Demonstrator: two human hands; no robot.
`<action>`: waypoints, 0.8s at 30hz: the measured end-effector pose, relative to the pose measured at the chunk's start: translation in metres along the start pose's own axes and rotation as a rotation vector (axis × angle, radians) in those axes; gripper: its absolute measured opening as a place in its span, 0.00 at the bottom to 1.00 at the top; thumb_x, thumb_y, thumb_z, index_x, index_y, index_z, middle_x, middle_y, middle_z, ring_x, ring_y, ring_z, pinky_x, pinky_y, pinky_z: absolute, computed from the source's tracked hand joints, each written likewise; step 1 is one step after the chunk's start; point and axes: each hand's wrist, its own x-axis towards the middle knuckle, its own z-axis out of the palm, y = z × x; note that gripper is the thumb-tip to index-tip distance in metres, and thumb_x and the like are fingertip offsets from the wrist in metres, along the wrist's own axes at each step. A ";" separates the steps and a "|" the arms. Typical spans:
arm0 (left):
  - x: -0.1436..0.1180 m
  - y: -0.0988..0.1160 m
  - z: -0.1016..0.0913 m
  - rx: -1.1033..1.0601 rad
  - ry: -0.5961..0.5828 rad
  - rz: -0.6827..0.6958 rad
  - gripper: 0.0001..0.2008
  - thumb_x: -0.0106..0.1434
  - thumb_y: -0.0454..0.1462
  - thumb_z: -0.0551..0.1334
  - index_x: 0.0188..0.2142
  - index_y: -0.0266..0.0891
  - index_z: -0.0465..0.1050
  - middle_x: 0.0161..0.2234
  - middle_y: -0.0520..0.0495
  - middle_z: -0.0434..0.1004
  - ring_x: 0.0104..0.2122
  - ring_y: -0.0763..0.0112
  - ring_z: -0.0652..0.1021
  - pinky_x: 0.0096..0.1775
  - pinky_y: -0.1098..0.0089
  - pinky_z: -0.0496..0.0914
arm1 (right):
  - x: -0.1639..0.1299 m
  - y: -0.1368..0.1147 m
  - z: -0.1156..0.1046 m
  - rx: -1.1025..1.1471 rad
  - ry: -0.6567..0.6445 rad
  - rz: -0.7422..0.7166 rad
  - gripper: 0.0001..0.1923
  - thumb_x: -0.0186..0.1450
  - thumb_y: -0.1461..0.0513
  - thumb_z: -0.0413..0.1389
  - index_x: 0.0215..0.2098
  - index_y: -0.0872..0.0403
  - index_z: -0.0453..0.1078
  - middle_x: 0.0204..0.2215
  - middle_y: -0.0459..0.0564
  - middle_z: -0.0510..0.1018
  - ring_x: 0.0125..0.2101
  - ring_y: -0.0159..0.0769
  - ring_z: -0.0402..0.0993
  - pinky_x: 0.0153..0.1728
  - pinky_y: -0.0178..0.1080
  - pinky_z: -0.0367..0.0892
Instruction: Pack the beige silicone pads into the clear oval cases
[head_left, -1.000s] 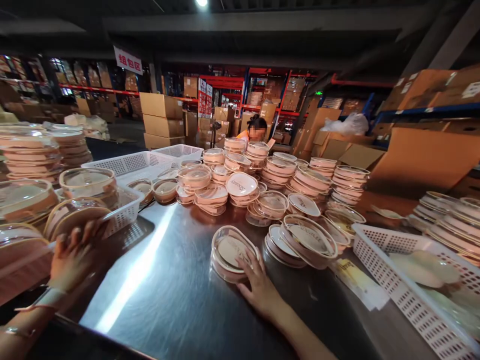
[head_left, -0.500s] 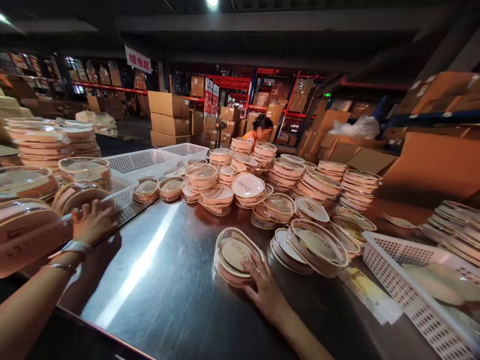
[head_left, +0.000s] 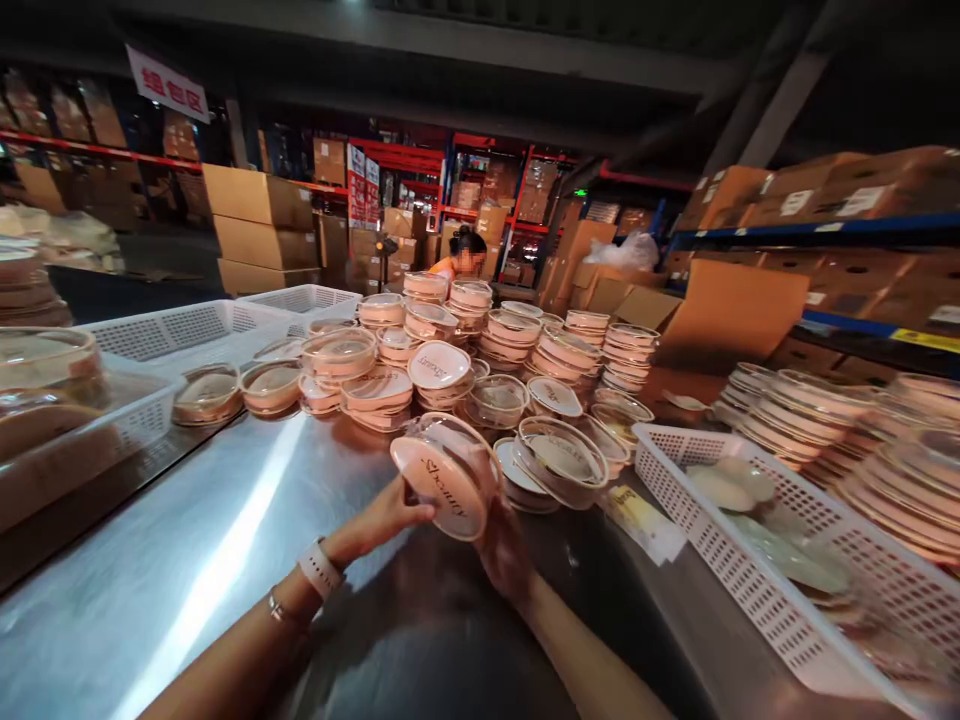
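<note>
Both hands have come together since half a second ago: left hand (head_left: 382,520) off the left-side stack, container (head_left: 448,475) lifted off the table (head_left: 225,540). Container now tilted, printed base facing the camera, held above the table in front of the pile (head_left: 480,360). Left hand fingertips pinch its lower left edge; right hand (head_left: 504,548) cups it from below, fingers mostly hidden behind it. White basket (head_left: 750,590) sits to the right. Another person (head_left: 466,258) stands beyond the pile.

Two hands: left hand (head_left: 382,520), right hand (head_left: 504,548); one held container (head_left: 444,478); three white baskets (head_left: 757,560); one co-worker (head_left: 466,255).
</note>
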 end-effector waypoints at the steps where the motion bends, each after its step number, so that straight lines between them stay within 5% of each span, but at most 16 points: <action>1: 0.000 0.003 0.005 -0.114 0.014 -0.002 0.30 0.52 0.51 0.68 0.50 0.38 0.72 0.46 0.37 0.81 0.46 0.51 0.80 0.47 0.55 0.75 | 0.000 0.001 0.001 -0.009 -0.034 0.039 0.32 0.58 0.36 0.57 0.48 0.49 0.71 0.46 0.55 0.79 0.44 0.47 0.77 0.38 0.45 0.74; 4: -0.004 0.002 0.003 -0.322 0.079 -0.033 0.27 0.47 0.47 0.73 0.44 0.38 0.74 0.40 0.41 0.82 0.42 0.50 0.81 0.44 0.56 0.75 | 0.003 0.007 -0.002 -0.069 0.112 0.093 0.34 0.49 0.37 0.65 0.41 0.51 0.70 0.36 0.50 0.78 0.37 0.42 0.75 0.33 0.40 0.71; 7: -0.006 -0.008 -0.011 -0.256 0.146 0.006 0.34 0.42 0.42 0.76 0.50 0.41 0.71 0.49 0.41 0.78 0.48 0.49 0.78 0.48 0.56 0.74 | 0.006 0.010 -0.007 -0.066 0.211 0.083 0.33 0.45 0.37 0.67 0.33 0.52 0.68 0.27 0.44 0.73 0.29 0.35 0.71 0.28 0.34 0.67; 10: -0.005 -0.021 -0.021 -0.071 0.227 0.144 0.41 0.43 0.44 0.75 0.57 0.43 0.66 0.55 0.38 0.73 0.54 0.48 0.74 0.55 0.51 0.69 | 0.007 0.006 -0.007 -0.058 0.126 0.085 0.33 0.44 0.38 0.68 0.33 0.53 0.69 0.26 0.43 0.73 0.24 0.30 0.68 0.25 0.33 0.64; 16: 0.001 -0.038 -0.028 0.352 0.352 0.386 0.28 0.55 0.46 0.66 0.53 0.40 0.67 0.52 0.37 0.72 0.53 0.49 0.74 0.56 0.47 0.68 | 0.008 0.002 -0.009 -0.140 0.054 0.155 0.26 0.45 0.46 0.71 0.29 0.54 0.69 0.25 0.43 0.74 0.24 0.30 0.69 0.27 0.35 0.68; 20: 0.000 -0.038 -0.029 0.464 0.291 0.591 0.29 0.55 0.43 0.68 0.55 0.42 0.65 0.56 0.36 0.70 0.56 0.50 0.72 0.55 0.51 0.71 | 0.005 0.010 -0.010 -0.369 0.050 0.121 0.14 0.52 0.55 0.65 0.26 0.53 0.67 0.21 0.42 0.73 0.22 0.30 0.68 0.25 0.35 0.67; 24: -0.002 -0.032 -0.032 0.410 0.262 0.533 0.27 0.55 0.42 0.68 0.53 0.42 0.67 0.57 0.36 0.72 0.57 0.50 0.73 0.55 0.51 0.71 | 0.001 0.010 -0.011 -0.594 -0.101 0.062 0.05 0.58 0.62 0.53 0.24 0.53 0.65 0.17 0.41 0.69 0.18 0.29 0.64 0.21 0.33 0.61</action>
